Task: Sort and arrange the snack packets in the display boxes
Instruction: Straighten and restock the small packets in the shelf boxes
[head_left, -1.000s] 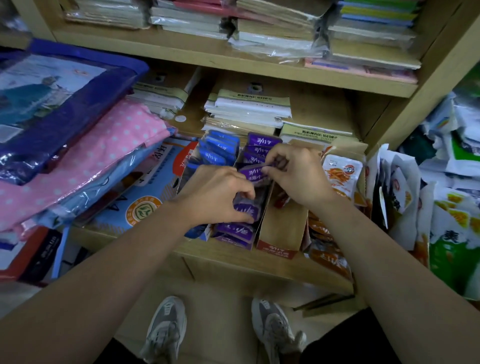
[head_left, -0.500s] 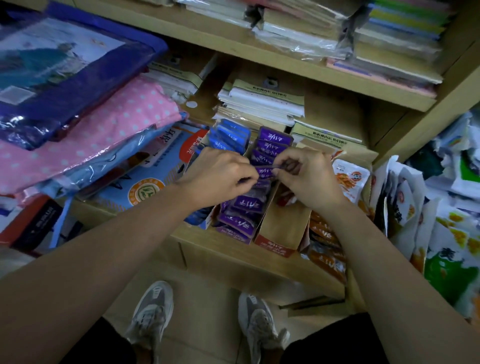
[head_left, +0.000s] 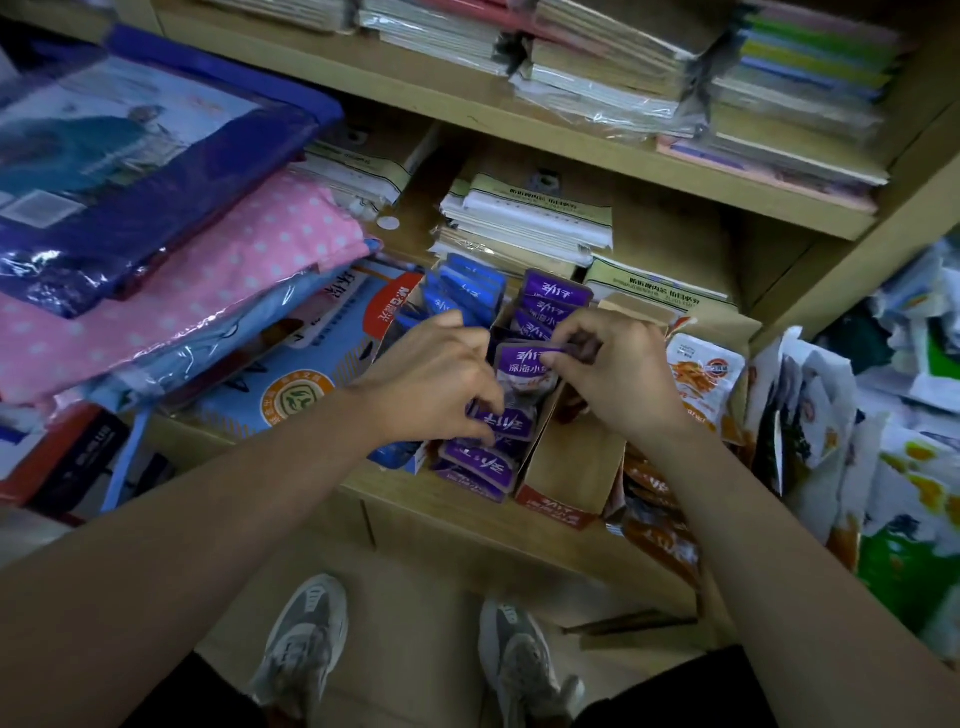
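A row of purple snack packets (head_left: 550, 304) stands in a display box on the wooden shelf, with blue packets (head_left: 465, 291) in the box to its left. My right hand (head_left: 618, 374) pinches the top edge of one purple packet (head_left: 522, 366) in the middle of the row. My left hand (head_left: 436, 384) has its fingers curled down onto the purple packets (head_left: 498, 423) nearer the front. A brown cardboard display box (head_left: 571, 467) with a red front sits just right of the purple row, under my right hand. Orange packets (head_left: 701, 379) lie to its right.
Bagged textiles (head_left: 156, 249) are stacked at the left, with a blue paper pack (head_left: 291, 384) beside the boxes. Stacks of notebooks (head_left: 524, 223) fill the shelf behind and above. A heap of loose snack bags (head_left: 883, 447) crowds the right. My shoes (head_left: 306, 649) stand on the floor below.
The view has shifted, so the shelf sits lower in frame. My right hand has lifted the pinched purple packet a little, showing more of its face. My left hand stays on the front packets.
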